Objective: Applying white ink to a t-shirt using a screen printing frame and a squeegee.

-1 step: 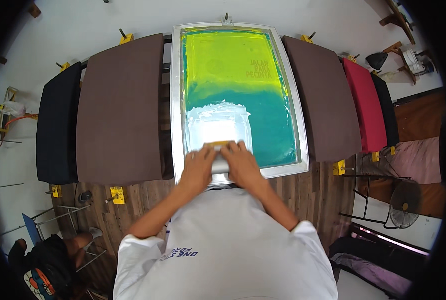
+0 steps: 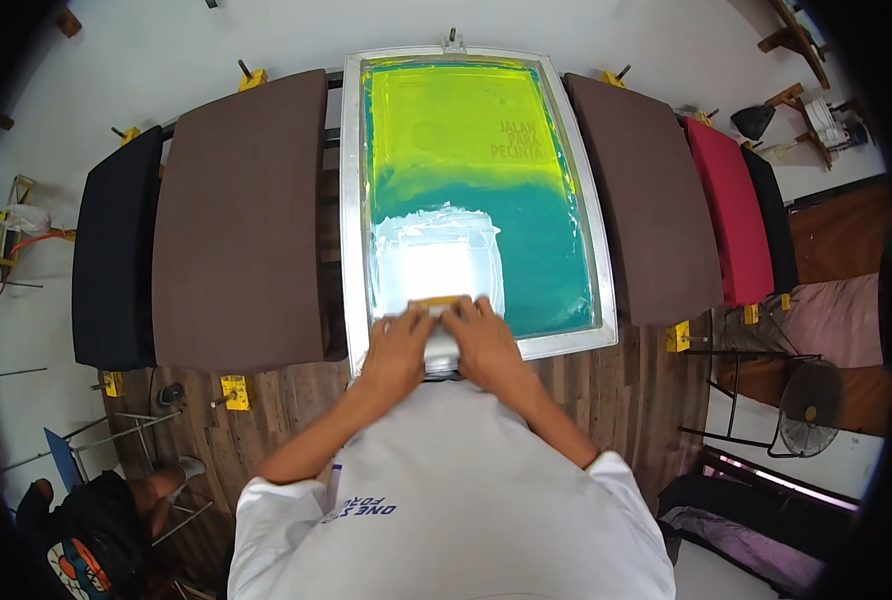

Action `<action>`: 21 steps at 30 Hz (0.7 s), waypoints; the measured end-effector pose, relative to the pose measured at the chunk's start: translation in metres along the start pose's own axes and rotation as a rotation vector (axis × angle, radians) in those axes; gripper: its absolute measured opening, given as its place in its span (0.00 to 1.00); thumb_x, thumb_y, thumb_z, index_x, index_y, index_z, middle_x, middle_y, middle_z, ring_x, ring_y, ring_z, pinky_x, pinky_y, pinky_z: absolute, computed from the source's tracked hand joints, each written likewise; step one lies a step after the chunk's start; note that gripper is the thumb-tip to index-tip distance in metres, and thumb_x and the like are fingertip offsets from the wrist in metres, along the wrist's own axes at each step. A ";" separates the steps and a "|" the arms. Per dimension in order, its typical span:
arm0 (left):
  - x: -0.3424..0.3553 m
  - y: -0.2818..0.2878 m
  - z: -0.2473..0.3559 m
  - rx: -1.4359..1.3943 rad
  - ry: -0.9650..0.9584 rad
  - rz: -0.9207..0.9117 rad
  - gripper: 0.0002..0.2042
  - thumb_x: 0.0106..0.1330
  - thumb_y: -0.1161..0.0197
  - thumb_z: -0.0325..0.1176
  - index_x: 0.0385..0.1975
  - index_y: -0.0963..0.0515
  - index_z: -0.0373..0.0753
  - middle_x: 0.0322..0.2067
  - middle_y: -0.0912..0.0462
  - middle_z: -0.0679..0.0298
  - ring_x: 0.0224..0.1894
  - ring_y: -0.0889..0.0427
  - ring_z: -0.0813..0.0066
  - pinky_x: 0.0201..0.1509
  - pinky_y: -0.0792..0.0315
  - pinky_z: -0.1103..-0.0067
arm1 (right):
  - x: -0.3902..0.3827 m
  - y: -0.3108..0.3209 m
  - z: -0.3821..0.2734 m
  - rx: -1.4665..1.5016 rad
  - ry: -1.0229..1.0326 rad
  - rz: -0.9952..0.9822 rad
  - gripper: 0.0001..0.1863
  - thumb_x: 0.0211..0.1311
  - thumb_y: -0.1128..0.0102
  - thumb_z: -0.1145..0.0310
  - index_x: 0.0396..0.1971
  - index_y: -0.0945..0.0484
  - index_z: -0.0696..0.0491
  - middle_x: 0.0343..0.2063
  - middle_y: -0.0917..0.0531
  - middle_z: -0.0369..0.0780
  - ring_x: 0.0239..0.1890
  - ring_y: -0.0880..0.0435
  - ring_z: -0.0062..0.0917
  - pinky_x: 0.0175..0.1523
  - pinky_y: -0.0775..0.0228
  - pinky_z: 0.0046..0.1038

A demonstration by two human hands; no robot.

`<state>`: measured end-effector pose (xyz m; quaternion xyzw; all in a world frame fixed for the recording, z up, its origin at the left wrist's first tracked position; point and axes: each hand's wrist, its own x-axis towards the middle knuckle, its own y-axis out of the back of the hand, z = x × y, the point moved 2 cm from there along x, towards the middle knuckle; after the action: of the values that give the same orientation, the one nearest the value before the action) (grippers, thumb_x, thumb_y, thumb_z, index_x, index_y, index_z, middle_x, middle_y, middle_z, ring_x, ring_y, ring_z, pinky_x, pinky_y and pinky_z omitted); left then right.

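A screen-printing frame with a metal rim lies straight ahead of me. Its mesh is yellow-green at the far end and teal nearer me, with lettering at the far right. White ink coats a roughly square patch at the near left. Both hands grip a squeegee with a yellowish strip along its far edge. My left hand closes on its left side, and my right hand on its right side, fingers curled over the top. The squeegee's lower edge is hidden.
Brown padded boards flank the frame, with black and red ones farther out. Yellow clamps stick out below them. At the right stands a fan. A person's leg and a dark bag show at lower left.
My hands and the squeegee have shifted slightly toward me, down the near end of the screen. The frame and boards have stayed put.
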<state>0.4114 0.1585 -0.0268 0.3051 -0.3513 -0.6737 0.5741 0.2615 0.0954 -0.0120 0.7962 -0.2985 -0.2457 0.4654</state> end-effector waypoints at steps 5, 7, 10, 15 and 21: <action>0.001 0.024 0.009 -0.111 -0.015 -0.104 0.25 0.45 0.38 0.20 0.50 0.24 0.33 0.47 0.18 0.52 0.51 0.22 0.56 0.59 0.35 0.62 | -0.003 0.024 -0.010 0.015 -0.007 -0.156 0.24 0.39 0.35 0.80 0.43 0.22 0.55 0.39 0.20 0.44 0.46 0.24 0.42 0.43 0.24 0.41; 0.029 0.035 0.002 -0.131 -0.060 0.020 0.21 0.44 0.39 0.19 0.43 0.19 0.31 0.39 0.16 0.49 0.41 0.18 0.50 0.51 0.28 0.63 | 0.023 0.037 -0.002 -0.028 0.015 -0.075 0.22 0.39 0.37 0.81 0.41 0.20 0.52 0.37 0.19 0.42 0.43 0.22 0.41 0.45 0.23 0.40; 0.078 0.042 -0.019 -0.122 -0.037 0.144 0.20 0.43 0.40 0.15 0.41 0.18 0.30 0.38 0.17 0.45 0.38 0.17 0.45 0.49 0.24 0.64 | 0.073 0.038 0.023 -0.074 0.012 0.055 0.20 0.43 0.38 0.80 0.41 0.20 0.52 0.37 0.19 0.44 0.43 0.23 0.44 0.45 0.24 0.42; 0.077 0.011 -0.039 -0.057 -0.035 0.126 0.24 0.48 0.42 0.15 0.49 0.25 0.36 0.44 0.21 0.52 0.45 0.21 0.50 0.52 0.32 0.61 | 0.073 0.016 0.034 -0.075 0.008 0.107 0.23 0.39 0.38 0.82 0.42 0.24 0.54 0.42 0.21 0.45 0.47 0.25 0.45 0.47 0.25 0.41; -0.007 -0.001 0.005 -0.083 0.027 -0.074 0.30 0.46 0.39 0.17 0.56 0.29 0.36 0.55 0.26 0.55 0.61 0.30 0.58 0.67 0.42 0.59 | -0.014 0.005 -0.004 0.004 0.021 0.025 0.24 0.40 0.38 0.81 0.44 0.23 0.54 0.47 0.24 0.46 0.50 0.26 0.43 0.44 0.26 0.41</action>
<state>0.4076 0.1666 -0.0244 0.3029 -0.3037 -0.7044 0.5656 0.2530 0.1060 -0.0043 0.7958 -0.3042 -0.2311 0.4699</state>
